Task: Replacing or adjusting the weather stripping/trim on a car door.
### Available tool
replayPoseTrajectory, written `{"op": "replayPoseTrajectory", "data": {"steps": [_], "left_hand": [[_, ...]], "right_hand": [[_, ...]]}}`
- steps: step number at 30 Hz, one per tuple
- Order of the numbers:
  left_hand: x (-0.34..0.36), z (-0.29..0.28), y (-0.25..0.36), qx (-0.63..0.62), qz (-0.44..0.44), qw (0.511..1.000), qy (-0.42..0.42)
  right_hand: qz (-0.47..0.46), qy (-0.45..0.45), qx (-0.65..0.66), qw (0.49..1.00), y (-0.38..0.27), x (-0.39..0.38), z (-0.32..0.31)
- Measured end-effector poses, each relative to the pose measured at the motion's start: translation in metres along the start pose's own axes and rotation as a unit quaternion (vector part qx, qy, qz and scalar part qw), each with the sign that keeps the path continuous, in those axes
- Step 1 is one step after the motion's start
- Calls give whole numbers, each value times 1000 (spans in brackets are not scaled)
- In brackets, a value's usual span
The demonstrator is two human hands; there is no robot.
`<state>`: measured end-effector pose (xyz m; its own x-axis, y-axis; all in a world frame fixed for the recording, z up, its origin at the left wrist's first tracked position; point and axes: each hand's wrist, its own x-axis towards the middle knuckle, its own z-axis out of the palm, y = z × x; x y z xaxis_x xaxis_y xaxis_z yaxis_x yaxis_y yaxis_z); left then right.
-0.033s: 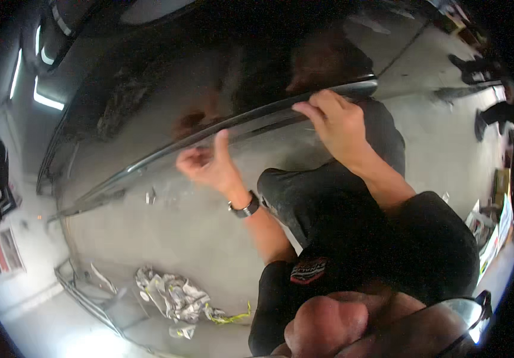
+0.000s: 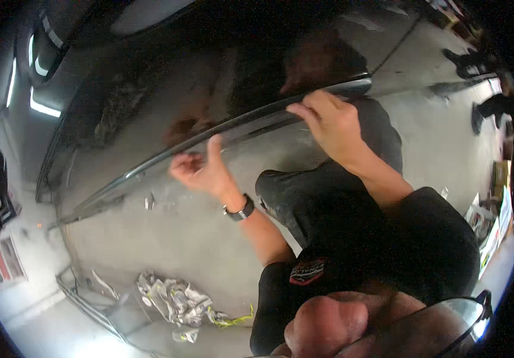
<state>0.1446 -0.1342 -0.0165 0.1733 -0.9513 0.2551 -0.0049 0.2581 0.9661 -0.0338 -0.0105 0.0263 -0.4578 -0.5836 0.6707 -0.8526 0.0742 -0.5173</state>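
A glossy black car body panel (image 2: 149,107) fills the upper middle and mirrors my hands. Along its lower edge a long dark trim strip (image 2: 245,119) runs from lower left to upper right. My right hand (image 2: 333,124) is closed at the strip's right part, thumb and bent fingers pinching its edge; the fingertips are partly hidden. Farther left, my left hand (image 2: 202,172) has its thumb stretched up against the strip. Its other fingers curl loosely below the edge, apart from the thumb, with nothing visible in them. A watch (image 2: 239,207) is on my left wrist.
My bent knee (image 2: 278,188) is close below the panel. Crumpled covering material (image 2: 176,298) lies on the grey floor beside a metal frame (image 2: 90,304). A printed sign (image 2: 0,262) is at far left. Another person's dark-clad leg (image 2: 490,110) shows at far right.
The whole view has shifted slightly. Both hands stay at the strip in nearly the same pose, with the left thumb a touch lower and farther left in the picture.
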Motion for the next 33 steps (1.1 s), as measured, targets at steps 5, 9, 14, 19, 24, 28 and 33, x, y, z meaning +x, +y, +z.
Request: {"op": "replayPoseTrajectory", "data": {"steps": [5,9,14,19,24,28,33], "left_hand": [[10,3,-4,1,107,994,15],[1,8,6,111,113,984,78],[-1,4,2,149,277,949,-36],[0,-4,-4,169,281,945,12],[-5,6,4,190,273,943,2],[-8,11,4,193,291,937,7],[-8,21,2,206,273,940,-2]], "right_hand": [[-36,3,28,999,4,1,1],[-30,-6,33,999,2,3,5],[-28,-32,48,998,-26,-1,32],[-43,-30,62,997,-48,-12,45],[3,-11,51,999,-6,-16,0],[202,-13,102,974,32,-14,-27],[253,-17,217,943,43,-5,-28]]}}
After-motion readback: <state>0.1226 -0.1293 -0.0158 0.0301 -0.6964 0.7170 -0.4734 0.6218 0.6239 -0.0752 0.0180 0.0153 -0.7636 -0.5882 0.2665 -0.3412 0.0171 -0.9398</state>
